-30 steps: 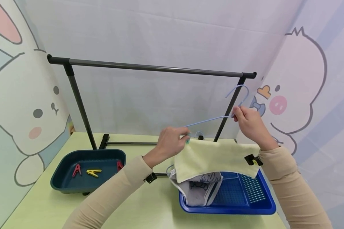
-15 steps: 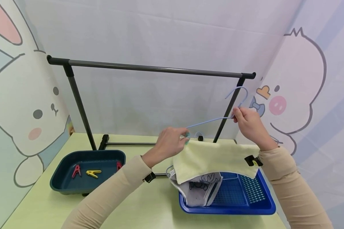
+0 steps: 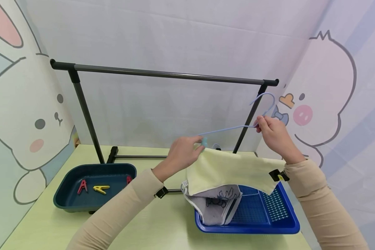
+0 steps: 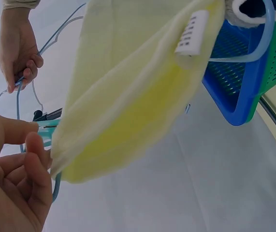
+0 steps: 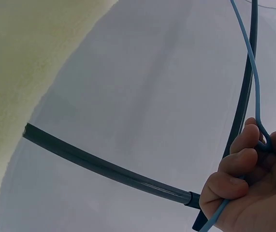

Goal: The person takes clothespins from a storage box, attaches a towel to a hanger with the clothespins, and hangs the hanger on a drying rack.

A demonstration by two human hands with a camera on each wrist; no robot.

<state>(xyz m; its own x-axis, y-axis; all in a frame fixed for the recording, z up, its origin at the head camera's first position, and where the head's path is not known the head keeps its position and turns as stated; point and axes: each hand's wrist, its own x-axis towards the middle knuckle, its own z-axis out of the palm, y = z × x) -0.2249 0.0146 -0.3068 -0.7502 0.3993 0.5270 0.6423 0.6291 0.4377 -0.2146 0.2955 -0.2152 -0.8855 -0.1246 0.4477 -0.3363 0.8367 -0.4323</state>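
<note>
My right hand (image 3: 276,137) grips a light blue wire hanger (image 3: 226,129) just under its hook, and the right wrist view shows its fingers curled round the wire. A pale yellow cloth (image 3: 234,170) hangs along the hanger's lower bar. At the cloth's left upper corner my left hand (image 3: 182,154) pinches a teal clothespin (image 4: 47,130) between thumb and fingers. Near the right sleeve, a black band with a yellow spot (image 3: 278,175) overlaps the cloth. Below the cloth, a grey printed cloth (image 3: 218,206) lies in a blue basket (image 3: 253,229).
A black rack (image 3: 162,74) stands behind the hands, its top bar above them. On the left, a dark teal tray (image 3: 64,205) holds red clothespins (image 3: 82,186) and a yellow clothespin (image 3: 101,189). Patterned curtains enclose the pale green table (image 3: 162,229).
Both hands have shifted slightly, and the hanger's hook has moved a little right. The cloth's left end has risen a bit, and the teal clothespin shows more clearly above it.
</note>
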